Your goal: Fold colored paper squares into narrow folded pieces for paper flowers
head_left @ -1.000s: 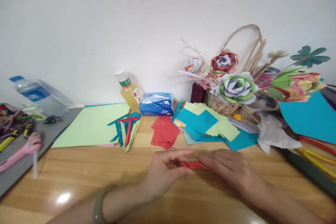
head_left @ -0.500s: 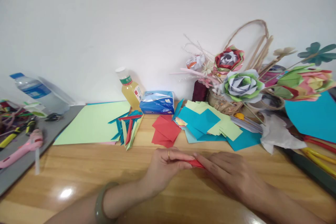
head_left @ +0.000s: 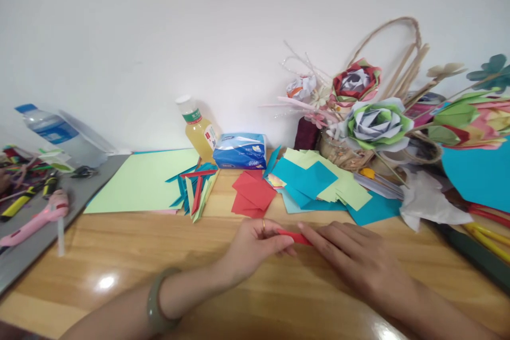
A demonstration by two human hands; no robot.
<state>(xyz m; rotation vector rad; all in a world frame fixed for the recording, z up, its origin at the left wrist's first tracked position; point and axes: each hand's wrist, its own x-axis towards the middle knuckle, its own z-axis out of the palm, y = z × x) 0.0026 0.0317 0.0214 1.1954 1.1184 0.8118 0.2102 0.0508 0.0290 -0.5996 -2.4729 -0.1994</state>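
A narrow folded strip of red paper (head_left: 297, 236) spans the gap between my two hands, just above the wooden table (head_left: 151, 247). My left hand (head_left: 261, 244), with a ring on one finger and a bangle at the wrist, pinches the strip's left end under the thumb. At the other end, the fingers of my right hand (head_left: 350, 255) close over the paper and partly hide it. Beyond the hands lie red paper squares (head_left: 253, 194), and left of them a pile of folded paper strips (head_left: 195, 188) in red, blue and green.
Blue and green paper sheets (head_left: 319, 180) lie in front of a basket of paper flowers (head_left: 378, 125). A tissue pack (head_left: 239, 151) and juice bottle (head_left: 198, 130) stand by the wall. At left are a pink glue gun (head_left: 40, 220) and a water bottle (head_left: 59, 135).
My left thumb now lies along the near side of the red strip, and more of the strip shows between my hands. The view has shifted slightly.
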